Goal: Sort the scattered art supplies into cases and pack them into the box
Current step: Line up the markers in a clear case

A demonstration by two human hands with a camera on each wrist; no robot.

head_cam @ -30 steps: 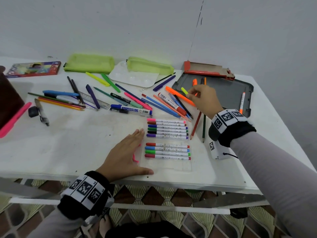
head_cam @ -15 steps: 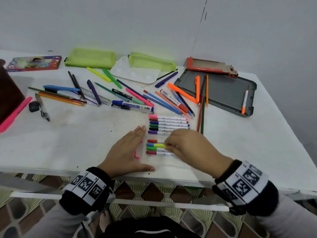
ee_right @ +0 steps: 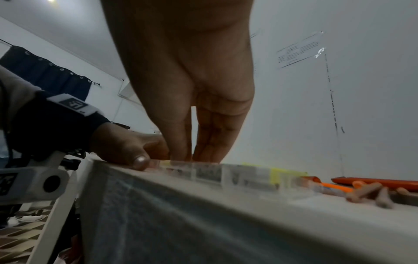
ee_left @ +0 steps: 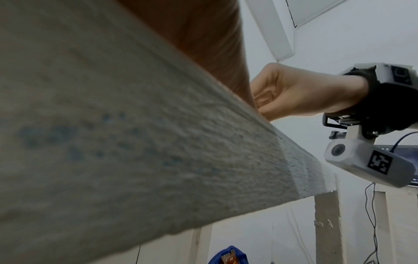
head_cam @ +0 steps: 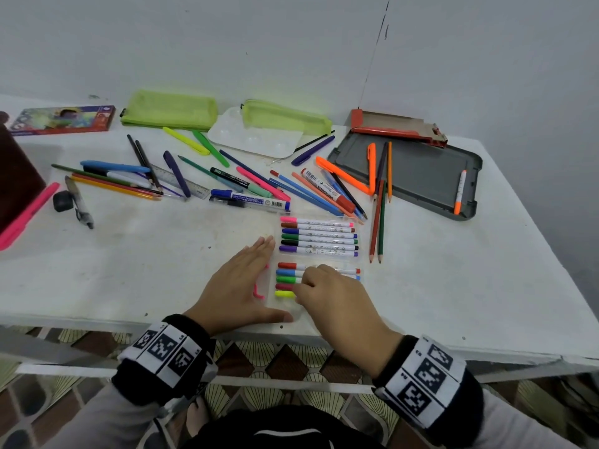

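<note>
**Yellow marker set into clear case at front edge**

Left hand flat on the table near the front edge, fingers straight, thumb along the clear marker case, pressing beside it. Right hand over the case's nearer row, fingers bent down onto the yellow marker; pinching or only pressing, cannot tell. Six markers in the farther row. Loose pens and pencils scattered toward the back edge, grey tray at the right.

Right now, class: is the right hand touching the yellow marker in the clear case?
Touching. In the head view, the right hand's fingers cover the yellow marker in the clear case; the right wrist view shows the fingertips down on it.
</note>
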